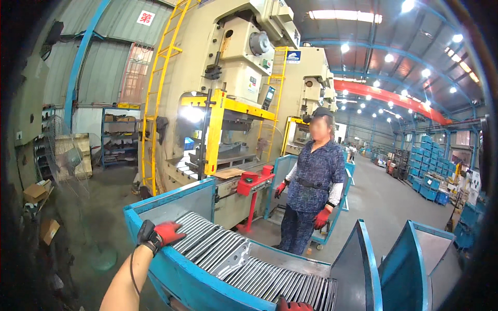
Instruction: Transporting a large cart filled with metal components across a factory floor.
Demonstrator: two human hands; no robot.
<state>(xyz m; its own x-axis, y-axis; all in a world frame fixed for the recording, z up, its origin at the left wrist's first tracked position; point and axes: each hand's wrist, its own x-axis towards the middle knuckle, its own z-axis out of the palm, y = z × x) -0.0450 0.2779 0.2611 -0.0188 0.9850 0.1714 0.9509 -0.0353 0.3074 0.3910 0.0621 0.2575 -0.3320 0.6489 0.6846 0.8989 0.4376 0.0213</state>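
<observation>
My left hand (168,233), in a red glove with a black device strapped at the wrist, rests at the left rim of a blue metal cart (194,282). Its fingers stretch out toward the nearest flat metal plates (194,233) and hold nothing that I can see. Several such plates stand on edge in tight rows inside the cart. One plate with holes (233,259) leans flatter across the middle. At the lower edge, only the top of my right hand (294,306) shows, red-gloved, beside the near ends of the plates; its fingers are mostly cut off.
Beyond the cart stands a co-worker (316,181) in dark clothes and red gloves. A large beige press (181,93) with a yellow guard frame (215,135) rises behind. A red stand (254,184) is before it. More blue carts (404,264) stand at right, a fan (72,158) at left.
</observation>
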